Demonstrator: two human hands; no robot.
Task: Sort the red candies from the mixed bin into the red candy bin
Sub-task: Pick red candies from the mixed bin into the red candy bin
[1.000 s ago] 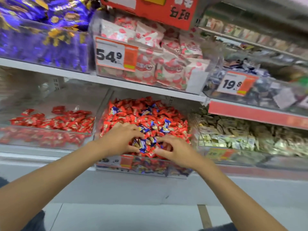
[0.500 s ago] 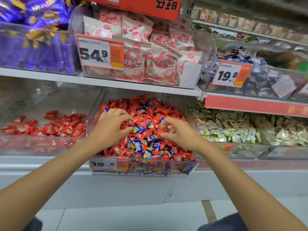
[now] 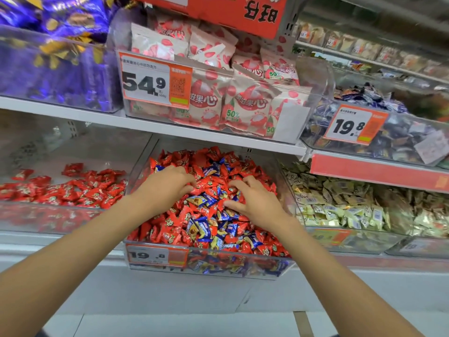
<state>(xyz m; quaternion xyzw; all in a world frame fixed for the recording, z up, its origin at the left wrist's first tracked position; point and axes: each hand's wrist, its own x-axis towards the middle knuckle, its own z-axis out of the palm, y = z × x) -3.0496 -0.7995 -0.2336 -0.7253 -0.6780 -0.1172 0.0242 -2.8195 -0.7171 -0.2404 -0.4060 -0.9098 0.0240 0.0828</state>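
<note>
Both hands have slid deeper into the mixed bin (image 3: pixel 155 271): left hand (image 3: pixel 167 186) and right hand (image 3: pixel 252 203), fingers curled over red candies (image 3: pixel 211 183), grip unclear; red candy bin (image 3: pixel 48 215) just left

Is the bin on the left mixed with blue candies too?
No, the red candy bin on the left holds only red candies; blue ones show only in the mixed bin.

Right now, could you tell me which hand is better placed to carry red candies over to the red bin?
Left. Both hands are in the mixed bin, but the left hand is beside the red bin, while the right hand would have to cross over.
</note>
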